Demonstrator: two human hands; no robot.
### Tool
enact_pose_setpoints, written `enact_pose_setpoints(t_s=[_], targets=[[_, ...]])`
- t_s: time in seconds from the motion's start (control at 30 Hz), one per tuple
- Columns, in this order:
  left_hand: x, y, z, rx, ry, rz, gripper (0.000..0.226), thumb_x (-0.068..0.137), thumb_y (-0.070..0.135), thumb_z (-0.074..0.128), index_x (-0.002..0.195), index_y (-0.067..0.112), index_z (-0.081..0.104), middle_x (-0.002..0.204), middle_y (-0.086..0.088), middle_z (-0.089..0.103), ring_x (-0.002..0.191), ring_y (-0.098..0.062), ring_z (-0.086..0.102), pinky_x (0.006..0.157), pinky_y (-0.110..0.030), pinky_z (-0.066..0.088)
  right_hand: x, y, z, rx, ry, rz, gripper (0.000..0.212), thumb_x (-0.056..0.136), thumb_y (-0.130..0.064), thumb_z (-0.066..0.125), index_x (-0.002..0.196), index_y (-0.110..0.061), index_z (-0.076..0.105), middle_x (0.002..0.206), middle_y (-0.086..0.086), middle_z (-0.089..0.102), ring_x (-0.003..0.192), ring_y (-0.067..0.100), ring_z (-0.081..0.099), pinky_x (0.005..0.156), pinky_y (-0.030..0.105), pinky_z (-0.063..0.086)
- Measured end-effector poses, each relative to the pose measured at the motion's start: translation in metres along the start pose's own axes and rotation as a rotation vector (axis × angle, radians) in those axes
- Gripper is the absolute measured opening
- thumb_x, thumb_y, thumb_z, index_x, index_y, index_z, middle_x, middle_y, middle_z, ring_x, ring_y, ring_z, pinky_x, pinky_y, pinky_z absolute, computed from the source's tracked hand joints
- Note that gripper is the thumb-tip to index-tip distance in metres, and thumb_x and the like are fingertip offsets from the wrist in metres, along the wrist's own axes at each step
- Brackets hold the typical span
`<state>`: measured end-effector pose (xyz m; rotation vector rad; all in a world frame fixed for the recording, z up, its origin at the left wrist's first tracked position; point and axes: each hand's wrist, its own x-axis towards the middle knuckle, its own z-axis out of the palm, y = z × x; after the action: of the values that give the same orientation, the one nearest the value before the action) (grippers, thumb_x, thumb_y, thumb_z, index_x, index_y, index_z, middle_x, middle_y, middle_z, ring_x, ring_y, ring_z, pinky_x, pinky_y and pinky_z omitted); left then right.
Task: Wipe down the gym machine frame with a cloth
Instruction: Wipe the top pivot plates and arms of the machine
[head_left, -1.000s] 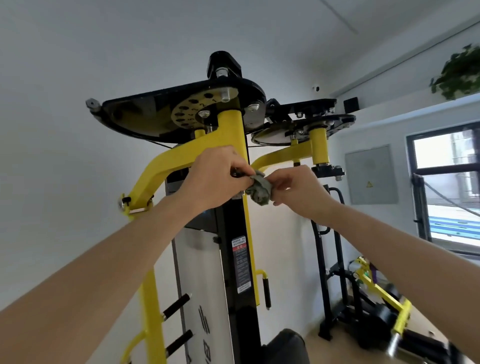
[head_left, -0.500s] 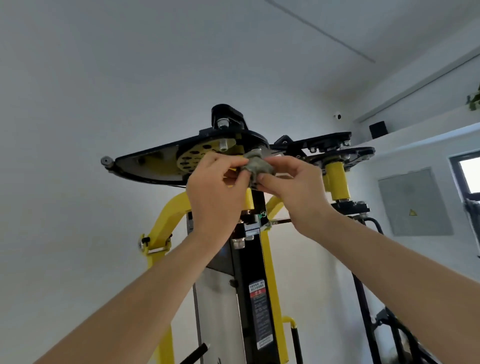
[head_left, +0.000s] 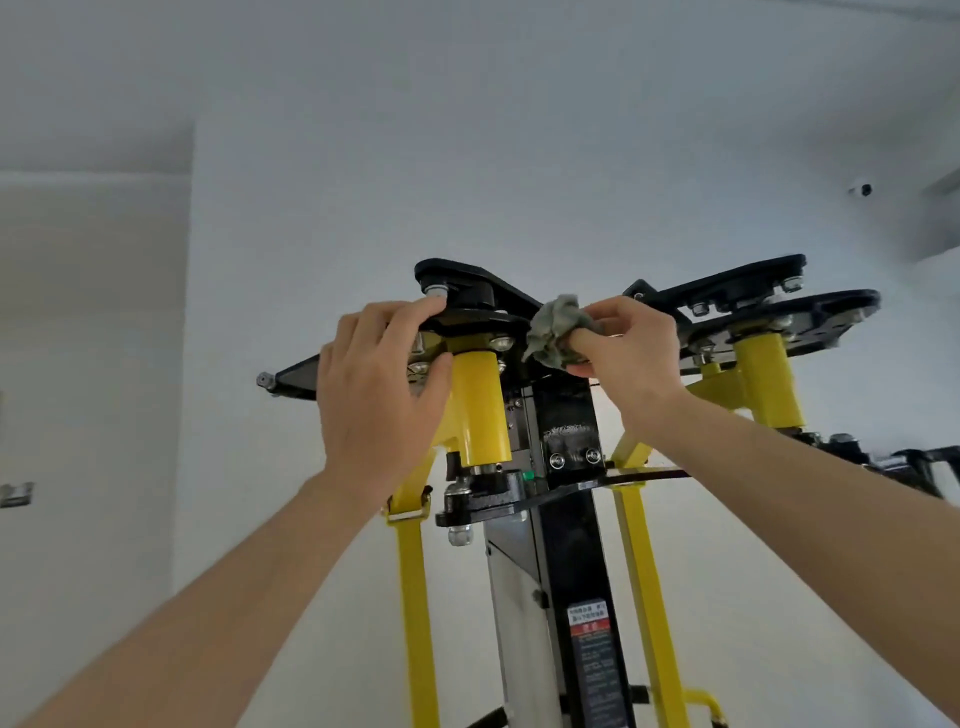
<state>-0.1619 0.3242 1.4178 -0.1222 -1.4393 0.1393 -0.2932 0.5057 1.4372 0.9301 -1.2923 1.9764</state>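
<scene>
A small wall camera (head_left: 862, 189) sat high at the right, and a warning label (head_left: 589, 621) low on the black column (head_left: 576, 545). The left hand (head_left: 379, 395) lay released on the black top plate (head_left: 470, 296), its thumb against the yellow pivot tube (head_left: 475, 405). The right hand (head_left: 628, 353) pinched a crumpled grey-green cloth (head_left: 553, 332) in its fingers (head_left: 584, 340), at the top of the gym machine frame (head_left: 413, 571).

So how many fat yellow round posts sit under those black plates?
2. One yellow post is by the left hand; the other post stands further right, beyond the right hand gripping the cloth. Others may be hidden.
</scene>
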Motion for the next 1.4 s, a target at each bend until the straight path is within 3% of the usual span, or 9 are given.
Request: enact_pose_setpoints(t_s=[0.13, 0.3, 0.47, 0.57, 0.67, 0.93, 1.1, 1.23, 1.4], targets=[[0.000, 0.007, 0.002, -0.014, 0.021, -0.065, 0.044, 0.086, 0.021, 0.073, 0.128, 0.024, 0.063, 0.116, 0.004, 0.063, 0.108, -0.019, 0.051, 0.087, -0.032, 0.039, 0.026, -0.015, -0.009, -0.084, 0.009, -0.064, 0.020, 0.082, -0.001, 0.077, 0.093, -0.016, 0.070, 0.086, 0.003, 0.071, 0.076, 0.017, 0.072, 0.057, 0.022, 0.059], [-0.003, 0.006, 0.009, -0.024, 0.076, -0.078, 0.045, 0.083, 0.026, 0.074, 0.127, 0.024, 0.064, 0.116, 0.004, 0.062, 0.109, -0.021, 0.051, 0.089, -0.033, 0.040, 0.027, -0.041, 0.004, -0.153, -0.444, -0.192, 0.027, 0.082, -0.003, 0.078, 0.102, -0.020, 0.077, 0.095, 0.008, 0.075, 0.084, 0.021, 0.074, 0.075, 0.028, 0.063], [-0.007, 0.010, 0.021, -0.034, 0.166, -0.092, 0.046, 0.080, 0.027, 0.071, 0.125, 0.019, 0.065, 0.115, 0.000, 0.062, 0.109, -0.026, 0.052, 0.090, -0.038, 0.041, 0.024, -0.064, 0.016, -0.301, -0.630, -0.411, 0.034, 0.089, -0.012, 0.074, 0.115, -0.033, 0.073, 0.096, -0.016, 0.076, 0.083, 0.005, 0.071, 0.076, 0.010, 0.052], [-0.008, 0.010, 0.026, -0.046, 0.193, -0.094, 0.045, 0.080, 0.028, 0.070, 0.124, 0.018, 0.065, 0.114, -0.001, 0.062, 0.110, -0.027, 0.052, 0.090, -0.040, 0.042, 0.028, -0.076, 0.026, -0.488, -0.697, -0.523, 0.029, 0.090, -0.012, 0.073, 0.115, -0.028, 0.074, 0.104, -0.011, 0.076, 0.090, 0.012, 0.072, 0.085, 0.017, 0.054], [-0.009, 0.005, 0.026, -0.037, 0.187, -0.060, 0.045, 0.082, 0.030, 0.068, 0.126, 0.021, 0.064, 0.115, 0.001, 0.061, 0.110, -0.024, 0.050, 0.089, -0.039, 0.042, 0.041, -0.075, 0.020, -0.568, -0.726, -0.470, 0.028, 0.090, -0.009, 0.072, 0.114, -0.022, 0.076, 0.100, -0.008, 0.076, 0.087, 0.018, 0.072, 0.084, 0.027, 0.058], [-0.009, 0.009, 0.023, -0.020, 0.152, -0.071, 0.049, 0.080, 0.030, 0.065, 0.128, 0.022, 0.063, 0.118, 0.002, 0.061, 0.112, -0.020, 0.048, 0.090, -0.030, 0.035, 0.073, -0.050, -0.008, -0.524, -0.683, -0.295, 0.028, 0.088, -0.007, 0.074, 0.114, -0.017, 0.074, 0.102, 0.004, 0.075, 0.083, 0.016, 0.073, 0.071, 0.023, 0.060], [-0.010, 0.018, 0.018, 0.000, 0.119, -0.112, 0.053, 0.077, 0.028, 0.063, 0.129, 0.021, 0.061, 0.121, 0.001, 0.059, 0.114, -0.022, 0.049, 0.092, -0.036, 0.040, 0.087, -0.030, -0.027, -0.689, -0.616, -0.339, 0.022, 0.082, -0.013, 0.080, 0.103, -0.018, 0.076, 0.095, -0.001, 0.074, 0.079, 0.025, 0.072, 0.074, 0.041, 0.063], [-0.008, 0.028, 0.014, 0.071, 0.085, -0.162, 0.054, 0.074, 0.028, 0.062, 0.128, 0.023, 0.059, 0.122, 0.003, 0.058, 0.115, -0.020, 0.049, 0.092, -0.035, 0.041, 0.088, -0.020, -0.029, -0.468, -0.741, -0.386, 0.029, 0.081, -0.009, 0.081, 0.109, -0.016, 0.076, 0.097, -0.004, 0.075, 0.081, 0.022, 0.073, 0.073, 0.025, 0.059], [-0.004, 0.037, 0.013, 0.166, 0.070, -0.230, 0.050, 0.075, 0.027, 0.067, 0.124, 0.029, 0.057, 0.119, 0.012, 0.055, 0.112, -0.014, 0.048, 0.083, -0.030, 0.037, 0.080, -0.019, -0.021, -0.254, -0.886, -0.532, 0.032, 0.084, -0.015, 0.080, 0.115, -0.019, 0.075, 0.104, -0.009, 0.075, 0.089, -0.006, 0.067, 0.081, 0.008, 0.050]])
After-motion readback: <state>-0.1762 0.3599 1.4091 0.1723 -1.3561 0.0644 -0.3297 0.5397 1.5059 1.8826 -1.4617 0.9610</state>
